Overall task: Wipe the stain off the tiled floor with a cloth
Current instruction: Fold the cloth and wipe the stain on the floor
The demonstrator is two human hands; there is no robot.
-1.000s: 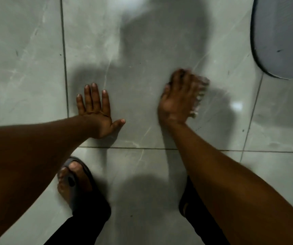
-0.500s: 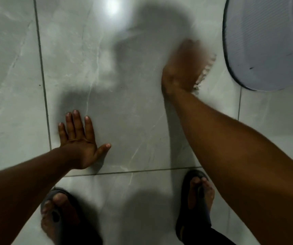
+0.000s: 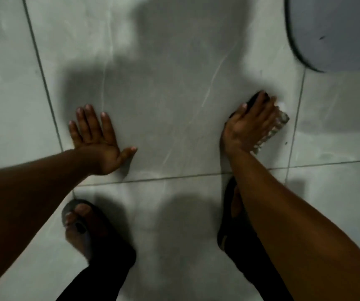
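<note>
My right hand [image 3: 247, 124] presses a pale patterned cloth [image 3: 274, 129] flat against the grey tiled floor [image 3: 164, 101], near the right grout line of the big tile. Only the cloth's frayed right edge shows past my fingers; a dark part peeks out by the fingertips. My left hand [image 3: 96, 140] lies flat on the same tile with fingers spread, holding nothing, just above the horizontal grout line. No distinct stain can be made out in the shadowed, blurred tile surface.
A round grey-blue object with a dark rim [image 3: 335, 33] sits on the floor at the upper right. My two feet in dark sandals, the left [image 3: 83, 227] and the right [image 3: 233, 213], stand on the nearer tile. Shadows of my head and arms cover the middle.
My right hand has pulled the cloth back toward me and slightly right, from near the round object down the tile. My left hand stays planted.
</note>
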